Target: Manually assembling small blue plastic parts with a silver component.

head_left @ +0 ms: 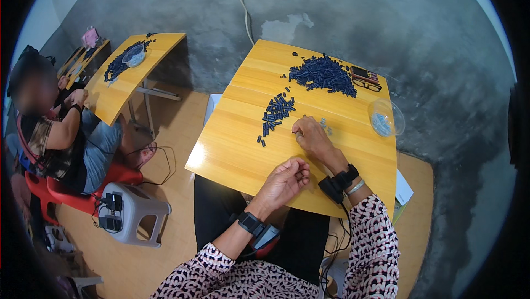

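Note:
Over the near part of the yellow wooden table (237, 150), my left hand (280, 184) is closed, palm turned inward with its thumb against curled fingers. Whatever it holds is too small or hidden to name. Farther out, my right hand (316, 138) is bent down close to the tabletop with its fingers pinched together; their contents are hidden too. Just left of it lies a loose group of small dark blue cylindrical pieces (277, 112). Several small clear pieces (327, 128) lie beside its right edge.
A large pile of dark pieces (326, 75) covers the table's far end, beside a phone-like device (361, 74) and eyeglasses (367, 85). A clear round tub (396, 119) sits at the right edge. Leftward, another person (61, 128) sits at a second table (124, 86); a grey stool (135, 213) stands nearer.

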{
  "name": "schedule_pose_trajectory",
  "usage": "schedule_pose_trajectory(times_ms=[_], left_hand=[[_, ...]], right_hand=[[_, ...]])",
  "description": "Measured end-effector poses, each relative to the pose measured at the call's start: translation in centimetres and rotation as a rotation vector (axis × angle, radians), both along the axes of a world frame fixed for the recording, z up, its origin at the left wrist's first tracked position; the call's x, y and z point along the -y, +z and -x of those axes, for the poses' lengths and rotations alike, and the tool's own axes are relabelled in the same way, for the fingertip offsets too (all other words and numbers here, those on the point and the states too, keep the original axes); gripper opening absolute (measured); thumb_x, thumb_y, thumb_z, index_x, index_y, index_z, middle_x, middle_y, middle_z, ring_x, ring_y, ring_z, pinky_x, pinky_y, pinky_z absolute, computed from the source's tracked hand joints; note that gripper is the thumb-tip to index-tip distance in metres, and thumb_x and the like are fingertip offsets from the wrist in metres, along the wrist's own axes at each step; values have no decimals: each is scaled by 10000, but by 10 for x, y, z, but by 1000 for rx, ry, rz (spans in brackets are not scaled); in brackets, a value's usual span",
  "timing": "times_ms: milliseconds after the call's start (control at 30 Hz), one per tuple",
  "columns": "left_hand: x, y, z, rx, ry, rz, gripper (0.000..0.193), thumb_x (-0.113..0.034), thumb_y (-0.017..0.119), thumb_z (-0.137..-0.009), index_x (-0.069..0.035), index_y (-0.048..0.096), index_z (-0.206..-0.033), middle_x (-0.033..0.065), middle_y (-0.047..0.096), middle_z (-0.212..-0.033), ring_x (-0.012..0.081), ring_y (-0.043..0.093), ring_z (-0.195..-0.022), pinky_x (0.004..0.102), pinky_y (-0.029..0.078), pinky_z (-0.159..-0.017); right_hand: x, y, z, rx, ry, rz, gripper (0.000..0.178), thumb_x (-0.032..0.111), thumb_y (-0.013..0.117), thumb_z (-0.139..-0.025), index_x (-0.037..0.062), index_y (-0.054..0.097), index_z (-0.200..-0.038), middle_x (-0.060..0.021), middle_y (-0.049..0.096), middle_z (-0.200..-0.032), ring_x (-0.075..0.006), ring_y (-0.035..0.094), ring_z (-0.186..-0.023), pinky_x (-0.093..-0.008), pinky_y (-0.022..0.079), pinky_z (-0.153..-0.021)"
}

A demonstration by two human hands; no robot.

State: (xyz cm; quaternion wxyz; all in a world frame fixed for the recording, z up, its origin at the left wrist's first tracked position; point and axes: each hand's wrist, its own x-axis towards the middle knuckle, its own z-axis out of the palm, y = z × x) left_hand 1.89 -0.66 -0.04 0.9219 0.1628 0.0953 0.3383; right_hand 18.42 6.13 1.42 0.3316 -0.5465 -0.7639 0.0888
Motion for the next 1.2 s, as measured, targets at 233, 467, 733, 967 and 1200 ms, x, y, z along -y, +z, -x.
schedule_pose_trajectory(times_ms=[233, 467, 733, 967, 1200], left_hand=[[-1, -6, -2, 2, 24, -21, 167, -226, 549, -921, -104, 546, -1036, 22, 587, -972, 139, 546, -912, 288, 453, -817], [-3, -14, -2, 29, 63, -77, 261, -210, 515, -939, -98, 500, -1175, 38, 585, -1096, 139, 553, -991, 282, 464, -854], [-4, -19, -3, 9, 20, -125, 254, -165, 547, -917, -46, 528, -1141, 54, 551, -1205, 146, 546, -1031, 307, 456, -932], [-4, -17, -4, 24, 9, -186, 251, -115, 580, -890, -46, 551, -1130, 76, 550, -1218, 169, 534, -1107, 301, 452, -948], [-3, -19, -3, -5, -15, -259, 249, -62, 583, -880, -44, 578, -1128, 102, 578, -1171, 187, 544, -1098, 303, 447, -959]], right_hand=[[48, 34, -1, -270, 7, 29, 226, -37, 581, -686, 0, 588, -909, -121, 578, -791, -236, 566, -742, -328, 464, -678], [90, 55, -2, -239, 149, -1, 400, 26, 643, -698, -1, 560, -1089, -140, 594, -839, -289, 580, -827, -360, 470, -733], [107, 50, 2, -238, 117, 20, 481, 69, 658, -711, -3, 515, -1165, -151, 597, -880, -305, 577, -854, -377, 474, -762], [115, 43, 8, -338, 33, 37, 476, 4, 606, -713, 8, 519, -1181, -141, 589, -898, -258, 582, -800, -328, 490, -701], [122, 33, 11, -468, -8, 16, 445, -31, 597, -740, 4, 527, -1178, -104, 619, -885, -169, 571, -738, -274, 479, -668]])
